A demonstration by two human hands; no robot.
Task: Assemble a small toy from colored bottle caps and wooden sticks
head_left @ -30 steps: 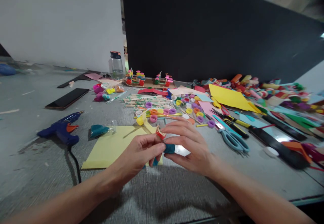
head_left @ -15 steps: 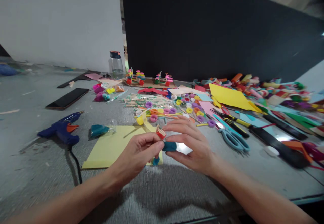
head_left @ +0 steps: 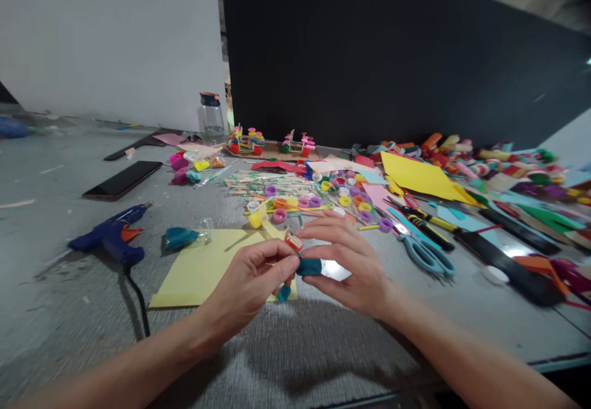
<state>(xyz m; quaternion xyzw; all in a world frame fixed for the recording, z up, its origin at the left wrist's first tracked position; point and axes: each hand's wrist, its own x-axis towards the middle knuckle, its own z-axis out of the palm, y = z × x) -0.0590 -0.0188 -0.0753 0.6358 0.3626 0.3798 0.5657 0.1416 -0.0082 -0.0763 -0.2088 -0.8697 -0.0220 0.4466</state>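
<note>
- The left hand (head_left: pixel 265 267), at the middle of the clock, has thumb and fingers pinched together on a small craft piece (head_left: pixel 294 242); its red end with pale stick tips shows above the fingers, the remainder is hidden.
- The right hand (head_left: pixel 348 264), just toward 3 o'clock, grasps a teal lump (head_left: pixel 309 266) between thumb and curved fingers. The lump also meets the left thumb; whether it is joined to the craft piece cannot be told.
- A smaller teal blob (head_left: pixel 284 293) shows below the left fingers, near 6 o'clock.
- Toward 9 o'clock, partly behind the left hand, lies a pale-yellow paper sheet (head_left: pixel 203 270), with a teal packet (head_left: pixel 182 238) at its far edge.
- Farther out, between 9 and 10, lies a blue glue gun (head_left: pixel 111 233); a black smartphone (head_left: pixel 122 180) is at 10.
- Wooden sticks (head_left: pixel 265 184) lie between 11 and 12, and coloured bottle caps (head_left: pixel 344 201) spread toward 1.
- At 3 are blue-handled scissors (head_left: pixel 427 256); a bright-yellow sheet (head_left: pixel 420 177) lies at 2.
- Farthest out, a clear water bottle (head_left: pixel 212 119) stands at 11, and two toy vehicles (head_left: pixel 247 144) between 11 and 12.
</note>
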